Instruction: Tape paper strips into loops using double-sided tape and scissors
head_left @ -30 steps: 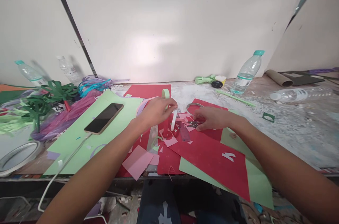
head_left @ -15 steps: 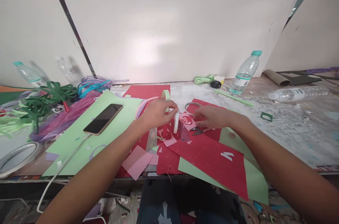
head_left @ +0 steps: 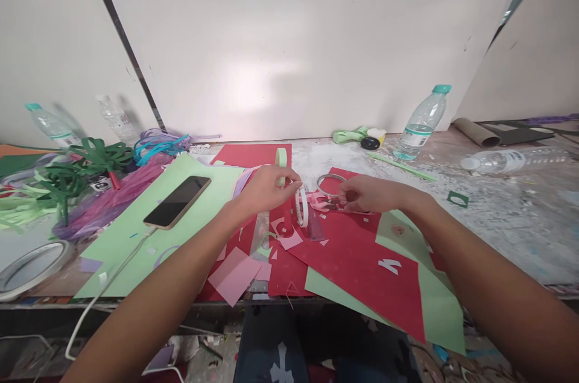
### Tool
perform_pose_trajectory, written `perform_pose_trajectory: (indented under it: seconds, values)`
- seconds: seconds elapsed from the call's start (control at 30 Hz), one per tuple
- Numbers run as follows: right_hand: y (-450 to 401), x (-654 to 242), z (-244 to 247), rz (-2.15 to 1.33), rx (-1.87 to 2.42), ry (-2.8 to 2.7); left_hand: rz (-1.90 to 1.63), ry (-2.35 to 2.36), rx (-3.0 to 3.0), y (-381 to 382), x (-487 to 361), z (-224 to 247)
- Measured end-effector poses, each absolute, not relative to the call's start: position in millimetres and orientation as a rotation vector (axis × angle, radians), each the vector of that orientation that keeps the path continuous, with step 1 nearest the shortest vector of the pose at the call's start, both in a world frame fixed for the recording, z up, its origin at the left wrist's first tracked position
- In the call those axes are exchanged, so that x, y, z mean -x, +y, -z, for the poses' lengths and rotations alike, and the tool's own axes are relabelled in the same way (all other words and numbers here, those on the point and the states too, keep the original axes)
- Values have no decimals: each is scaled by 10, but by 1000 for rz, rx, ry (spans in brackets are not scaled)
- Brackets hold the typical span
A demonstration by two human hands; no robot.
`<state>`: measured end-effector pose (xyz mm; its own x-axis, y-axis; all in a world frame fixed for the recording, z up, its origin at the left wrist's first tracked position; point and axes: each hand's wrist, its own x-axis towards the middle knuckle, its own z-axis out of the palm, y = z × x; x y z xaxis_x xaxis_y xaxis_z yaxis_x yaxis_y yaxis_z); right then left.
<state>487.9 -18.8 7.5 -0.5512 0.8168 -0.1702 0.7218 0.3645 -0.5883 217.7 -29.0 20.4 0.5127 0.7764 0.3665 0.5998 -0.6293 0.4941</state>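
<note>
Near the middle of the table, my left hand [head_left: 271, 186] is closed, with thumb and fingers pinching a narrow white ring [head_left: 304, 208] that hangs upright, like a thin roll of tape. A pale green paper loop [head_left: 281, 158] rises behind the same fingers; whether they grip it too, I cannot tell. My right hand [head_left: 362, 193] is closed around the dark blade end of a pair of scissors [head_left: 332, 205], whose pink handles point left. Beneath both hands lies red paper [head_left: 353, 250]. A second, greyish ring [head_left: 330, 183] rests just left of my right hand.
A phone [head_left: 177, 202] with a white cable lies on green paper [head_left: 122, 262] at left. Pink paper pieces [head_left: 235, 276] lie near the front edge. An upright water bottle [head_left: 418, 126] and a fallen one [head_left: 511, 160] are at right. A white panel [head_left: 307, 51] stands behind.
My right hand has closed on the scissors and turned them slightly on the red paper. The white ring in my left hand has swivelled, showing more of its opening.
</note>
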Motion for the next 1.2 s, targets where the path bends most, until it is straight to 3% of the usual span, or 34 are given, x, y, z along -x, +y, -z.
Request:
perform_pose_trajectory:
  seconds: [0.3, 0.6, 1.2]
  values:
    - [-190, -4835, -226, -1033, 1428, -2013, -824, 1132, -2470, -272, -2162, -193]
    - [-429, -4517, -315, -808, 1271, -2425, -799, 1124, -2480, -304, -2166, -230]
    - [-453, -4471, -239, -462, 1055, -2534, -796, 1119, -2613, -351, -2200, -234]
